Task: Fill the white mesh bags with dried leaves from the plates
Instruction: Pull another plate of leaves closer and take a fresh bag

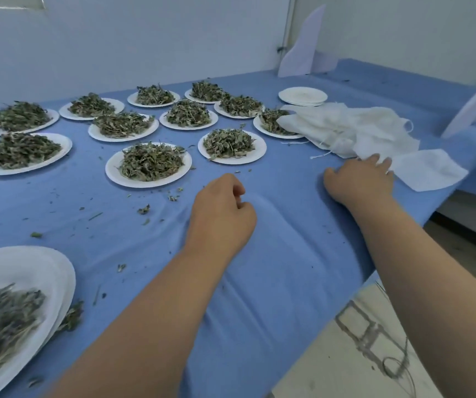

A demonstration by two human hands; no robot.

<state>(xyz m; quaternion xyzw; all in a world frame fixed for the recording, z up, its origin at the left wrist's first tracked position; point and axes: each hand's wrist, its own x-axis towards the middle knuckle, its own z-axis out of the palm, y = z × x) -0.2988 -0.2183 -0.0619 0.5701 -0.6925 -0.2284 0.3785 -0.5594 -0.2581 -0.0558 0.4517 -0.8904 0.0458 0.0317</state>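
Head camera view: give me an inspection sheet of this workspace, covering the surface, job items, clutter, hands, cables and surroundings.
Surface: blue cloth covers the table and is wrinkled near the hands.
Job's things: many paper plates heaped with dried leaves. A pile of white mesh bags lies at the right, with one flat bag beside it.
Clutter: leaf crumbs are scattered on the cloth. A stack of empty plates sits at the back.
Hands: left hand is loosely curled and holds nothing. Right hand has its fingertips at the edge of the bag pile.
Cables: nothing seen.
Surroundings: white wall, an upright white card, and floor at the right.
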